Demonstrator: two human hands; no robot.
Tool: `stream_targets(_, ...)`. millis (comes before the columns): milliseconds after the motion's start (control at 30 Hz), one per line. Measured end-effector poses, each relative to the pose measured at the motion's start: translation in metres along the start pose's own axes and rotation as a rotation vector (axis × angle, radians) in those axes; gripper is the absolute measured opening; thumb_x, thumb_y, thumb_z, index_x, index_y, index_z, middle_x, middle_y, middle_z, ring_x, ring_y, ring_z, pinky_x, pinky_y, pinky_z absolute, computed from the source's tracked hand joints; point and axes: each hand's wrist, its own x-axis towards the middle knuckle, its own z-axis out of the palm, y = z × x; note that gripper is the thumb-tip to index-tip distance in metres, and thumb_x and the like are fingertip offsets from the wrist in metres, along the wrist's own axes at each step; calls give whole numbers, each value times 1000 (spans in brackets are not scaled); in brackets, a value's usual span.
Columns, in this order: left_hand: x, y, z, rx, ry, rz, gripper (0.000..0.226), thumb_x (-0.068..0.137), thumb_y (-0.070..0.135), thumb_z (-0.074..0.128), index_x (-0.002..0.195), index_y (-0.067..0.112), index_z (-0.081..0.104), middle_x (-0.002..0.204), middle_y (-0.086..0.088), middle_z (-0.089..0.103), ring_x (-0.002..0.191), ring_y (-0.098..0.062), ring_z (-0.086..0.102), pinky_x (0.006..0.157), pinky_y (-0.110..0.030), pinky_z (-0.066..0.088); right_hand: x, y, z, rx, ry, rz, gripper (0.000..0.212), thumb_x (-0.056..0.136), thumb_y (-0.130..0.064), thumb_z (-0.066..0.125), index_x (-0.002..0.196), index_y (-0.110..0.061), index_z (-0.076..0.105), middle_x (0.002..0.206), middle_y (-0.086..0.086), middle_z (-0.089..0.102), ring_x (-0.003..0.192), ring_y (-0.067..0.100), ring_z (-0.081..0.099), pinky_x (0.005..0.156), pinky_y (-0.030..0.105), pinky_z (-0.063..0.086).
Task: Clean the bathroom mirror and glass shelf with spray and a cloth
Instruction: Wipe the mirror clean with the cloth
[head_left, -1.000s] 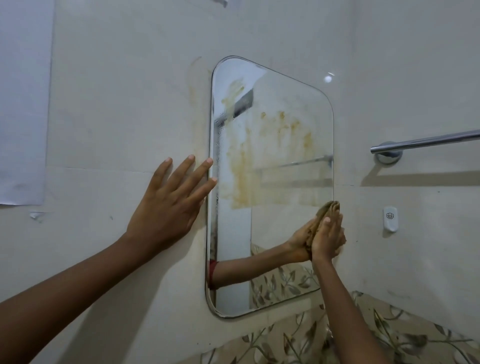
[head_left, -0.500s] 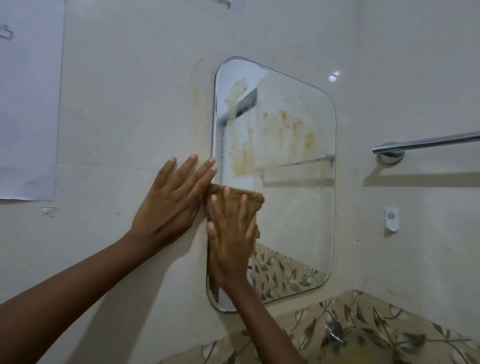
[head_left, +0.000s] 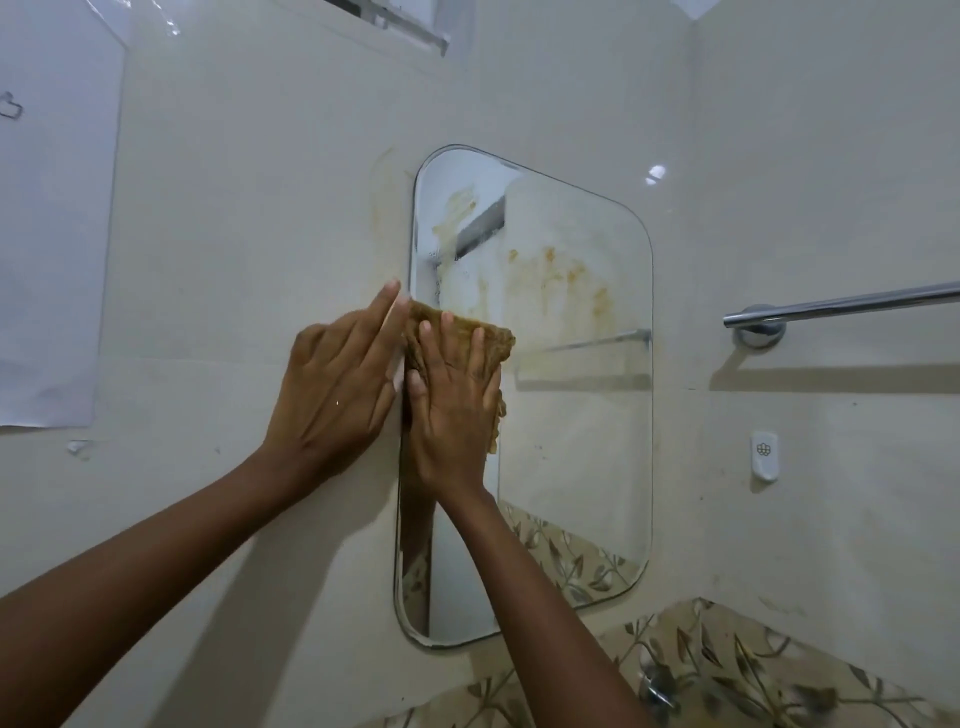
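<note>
The right hand (head_left: 454, 410) lies flat, its fingers straight and spread, and presses the brown cloth (head_left: 496, 340) on the left edge of the mirror (head_left: 576, 457). Just left of it, the left hand (head_left: 335, 387) rests on the wall (head_left: 234, 260) and holds nothing, its index finger stretched upward. Yellow-brown stains (head_left: 550, 275) are on the glass above the fingertips. Farther right, a towel rail (head_left: 841, 304) is on the wall.

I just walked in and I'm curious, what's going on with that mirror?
A person is cleaning the bathroom mirror. The right hand presses a brown cloth flat against the glass near the mirror's left edge, about halfway up. The left hand holds nothing and rests on the wall right beside the mirror. Yellow-brown stains smear the glass above the cloth, while the lower part looks clearer.
</note>
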Motion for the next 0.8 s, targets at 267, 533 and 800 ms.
stream_targets(267, 36, -27, 16, 339, -113, 112, 54, 98, 40, 19, 145, 13, 24, 154, -9, 26, 138, -33, 28, 105, -46, 17, 26, 74, -23, -49, 223, 301, 50, 96, -40, 21, 145, -31, 15, 155, -9, 13, 146, 21, 10, 119, 47, 5)
stream_targets(533, 35, -27, 17, 349, -73, 112, 54, 98, 39, 22, 144, 11, 26, 153, -9, 27, 138, -32, 30, 106, -47, 17, 40, 178, -76, -191, 268, 696, 42, 101, -25, 23, 141, -16, 34, 158, 0, 19, 146, 26, 10, 117, 52, 2)
stream_targets(800, 36, -25, 16, 335, -79, 104, 55, 98, 39, 20, 145, 11, 25, 153, -10, 27, 138, -33, 29, 106, -47, 18, 44, 136, -44, -87, 395, 561, 51, 98, -24, 29, 147, -11, 21, 155, 6, 24, 144, 22, 20, 118, 42, 12)
